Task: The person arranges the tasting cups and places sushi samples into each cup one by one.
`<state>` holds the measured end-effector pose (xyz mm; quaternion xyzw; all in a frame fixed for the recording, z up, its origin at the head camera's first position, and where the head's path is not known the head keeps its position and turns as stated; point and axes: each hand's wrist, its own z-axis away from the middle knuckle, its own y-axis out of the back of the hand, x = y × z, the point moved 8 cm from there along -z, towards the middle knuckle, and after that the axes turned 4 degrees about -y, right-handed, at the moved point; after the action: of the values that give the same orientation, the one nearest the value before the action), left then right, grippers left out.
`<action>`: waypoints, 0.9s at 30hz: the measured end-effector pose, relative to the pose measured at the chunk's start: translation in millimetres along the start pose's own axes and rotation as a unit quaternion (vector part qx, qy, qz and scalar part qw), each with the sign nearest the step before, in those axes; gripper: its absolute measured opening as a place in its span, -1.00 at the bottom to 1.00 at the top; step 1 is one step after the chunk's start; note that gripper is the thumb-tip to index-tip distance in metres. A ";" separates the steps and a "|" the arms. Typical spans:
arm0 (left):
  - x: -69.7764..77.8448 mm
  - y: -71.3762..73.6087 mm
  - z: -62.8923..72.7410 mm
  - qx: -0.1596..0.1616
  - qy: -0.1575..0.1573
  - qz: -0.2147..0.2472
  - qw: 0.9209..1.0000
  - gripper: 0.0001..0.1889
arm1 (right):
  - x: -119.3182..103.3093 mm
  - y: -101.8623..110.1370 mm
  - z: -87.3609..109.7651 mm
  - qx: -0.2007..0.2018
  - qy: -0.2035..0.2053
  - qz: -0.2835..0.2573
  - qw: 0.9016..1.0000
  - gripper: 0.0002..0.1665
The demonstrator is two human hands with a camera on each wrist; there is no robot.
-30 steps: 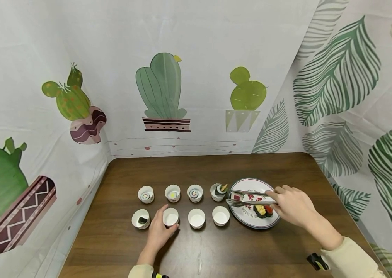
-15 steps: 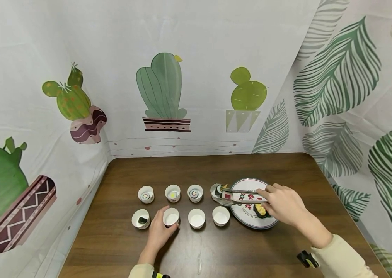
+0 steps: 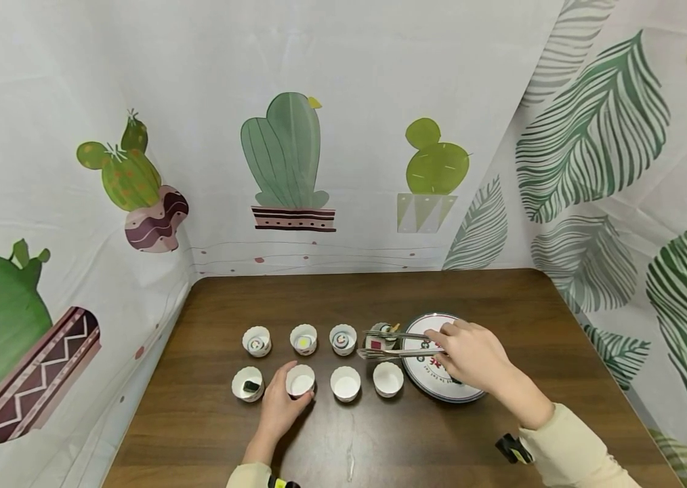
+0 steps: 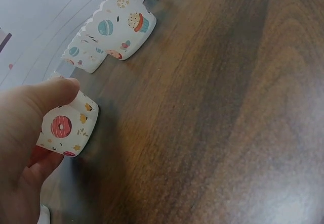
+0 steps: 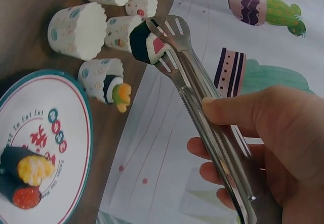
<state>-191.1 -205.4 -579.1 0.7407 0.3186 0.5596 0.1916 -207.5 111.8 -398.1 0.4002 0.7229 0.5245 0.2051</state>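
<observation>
My right hand [image 3: 474, 359] grips metal tongs [image 5: 212, 118] with slotted ends. Between those ends is a toy-like sushi piece [image 5: 147, 43], dark outside with a white and pink face. In the head view the tongs reach over the back-row cup at the right, which holds a roll with an orange topping [image 5: 120, 95]. My left hand [image 3: 280, 405] holds a white paper cup [image 3: 300, 381] in the front row, thumb on one side and fingers on the other. Its printed side shows a pink doughnut [image 4: 61, 127] in the left wrist view.
A round plate [image 5: 76, 90] with a dark rim stands at the right, bearing sushi with corn [image 5: 36, 169] and sushi with red roe [image 5: 26, 197]. Two rows of scalloped paper cups fill the middle; several hold sushi. Two other front cups [image 3: 345, 384] have bare insides. A patterned cloth hangs behind.
The tongs and my right hand have moved left, carrying the sushi piece from above the plate to above the back-row cups. My left hand stays on its cup.
</observation>
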 end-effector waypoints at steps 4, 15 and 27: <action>0.1 0.1 -0.5 0.002 -0.002 0.001 1.000 -0.26 | -6.7 -1.6 -4.8 -0.002 0.006 -0.001 1.000 -0.61; 0.3 0.3 -1.2 0.002 -0.005 0.001 1.000 -0.28 | -24.8 -8.2 -16.8 -0.011 0.017 -0.007 1.000 -0.57; -1.5 -0.5 0.6 -0.001 0.001 0.004 1.000 -0.28 | -49.7 -21.3 -33.0 -0.023 0.019 -0.026 0.999 -0.57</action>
<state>-190.9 -206.1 -580.6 0.7410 0.3154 0.5616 0.1899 -209.2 49.9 -411.8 0.3667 0.7243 0.5432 0.2141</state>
